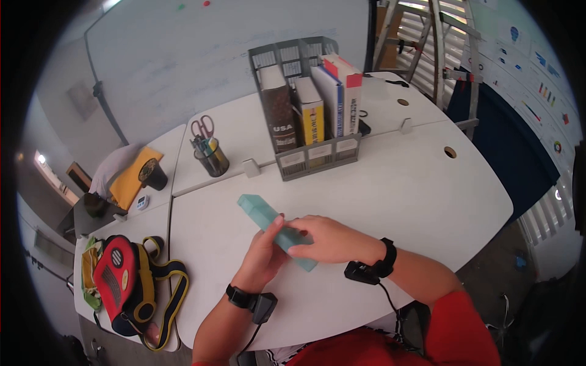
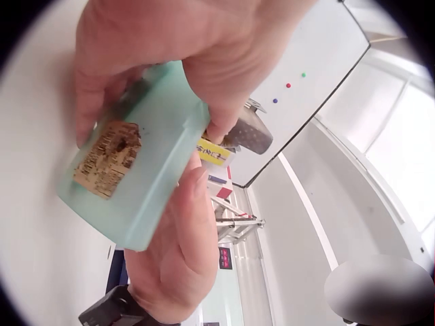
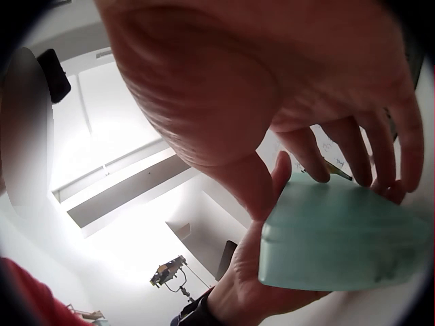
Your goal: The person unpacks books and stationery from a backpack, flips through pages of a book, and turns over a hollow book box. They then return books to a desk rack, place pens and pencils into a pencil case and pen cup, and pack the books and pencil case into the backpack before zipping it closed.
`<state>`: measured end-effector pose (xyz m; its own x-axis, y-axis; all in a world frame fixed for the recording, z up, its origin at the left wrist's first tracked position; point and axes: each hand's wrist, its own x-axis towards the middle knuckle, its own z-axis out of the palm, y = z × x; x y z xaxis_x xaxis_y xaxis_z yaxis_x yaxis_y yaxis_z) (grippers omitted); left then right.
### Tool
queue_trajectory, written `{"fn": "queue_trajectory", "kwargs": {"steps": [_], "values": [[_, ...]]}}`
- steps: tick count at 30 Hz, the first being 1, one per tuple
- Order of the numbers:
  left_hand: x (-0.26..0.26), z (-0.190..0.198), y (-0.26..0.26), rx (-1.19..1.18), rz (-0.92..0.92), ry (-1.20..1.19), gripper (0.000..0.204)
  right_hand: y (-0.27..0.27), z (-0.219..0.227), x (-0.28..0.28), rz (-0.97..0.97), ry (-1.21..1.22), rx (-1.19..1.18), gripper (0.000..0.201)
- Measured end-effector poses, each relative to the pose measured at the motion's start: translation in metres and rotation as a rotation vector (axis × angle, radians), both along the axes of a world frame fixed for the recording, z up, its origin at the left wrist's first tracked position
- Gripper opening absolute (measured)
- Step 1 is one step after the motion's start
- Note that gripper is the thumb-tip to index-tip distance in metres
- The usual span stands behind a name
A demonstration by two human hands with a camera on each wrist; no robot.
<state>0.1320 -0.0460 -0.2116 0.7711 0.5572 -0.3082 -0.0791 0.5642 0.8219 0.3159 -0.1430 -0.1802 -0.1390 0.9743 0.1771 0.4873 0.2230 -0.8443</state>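
A long teal case (image 1: 261, 213) is held at a slant above the white table, gripped by both hands. The left hand (image 1: 264, 256) has its thumb over the case's middle, and the right hand (image 1: 332, 239) pinches it nearer its lower end. In the left wrist view the case (image 2: 146, 170) shows a worn brown label (image 2: 109, 157), the left hand (image 2: 177, 47) around its upper part and the right hand (image 2: 180, 251) beyond. From the right wrist the case's end (image 3: 326, 244) appears under the right hand's (image 3: 272, 81) spread fingers.
A grey rack (image 1: 320, 165) of upright books stands behind the hands. Left of it are a mesh pen cup (image 1: 212, 160) with scissors and a dark cup (image 1: 152, 175). A red and black bag (image 1: 119, 277) with a strap lies at the far left.
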Motion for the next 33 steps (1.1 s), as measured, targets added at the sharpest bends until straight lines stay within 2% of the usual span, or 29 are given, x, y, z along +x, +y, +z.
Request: {"fn": "queue_trajectory", "kwargs": {"steps": [2,5,8,12,17,22,28,30,31,33], "values": [[-0.002,-0.007,0.002,0.004,0.018,-0.024,0.058,0.006,0.006,0.002,-0.01,-0.085,-0.161,0.058],[-0.001,-0.012,0.005,0.085,0.024,-0.041,0.074,0.016,0.014,-0.007,-0.046,-0.112,-0.147,0.061],[-0.007,-0.015,0.01,0.043,-0.023,-0.095,0.078,0.028,0.016,-0.008,-0.048,-0.096,-0.173,0.062],[-0.012,-0.014,0.014,-0.045,-0.047,-0.207,0.075,0.04,0.022,0.0,0.032,0.037,-0.275,0.063],[-0.01,-0.013,0.014,0.016,-0.01,-0.163,0.063,0.046,0.01,0.011,0.03,0.124,-0.307,0.061],[-0.007,-0.019,0.01,0.07,0.017,-0.116,0.067,0.042,0.019,0.013,0.035,0.148,-0.326,0.06],[-0.005,-0.009,0.002,0.134,0.057,-0.017,0.062,0.028,0.039,-0.006,-0.028,0.033,-0.312,0.055],[-0.004,-0.01,0.0,0.154,0.064,0.015,0.059,0.024,0.041,-0.011,-0.069,-0.17,-0.242,0.044],[-0.004,-0.011,0.0,0.162,0.062,0.018,0.058,0.023,0.04,-0.013,-0.072,-0.167,-0.243,0.044],[-0.004,-0.011,0.0,0.174,0.059,0.021,0.057,0.021,0.04,-0.018,-0.112,-0.318,-0.186,0.036]]}}
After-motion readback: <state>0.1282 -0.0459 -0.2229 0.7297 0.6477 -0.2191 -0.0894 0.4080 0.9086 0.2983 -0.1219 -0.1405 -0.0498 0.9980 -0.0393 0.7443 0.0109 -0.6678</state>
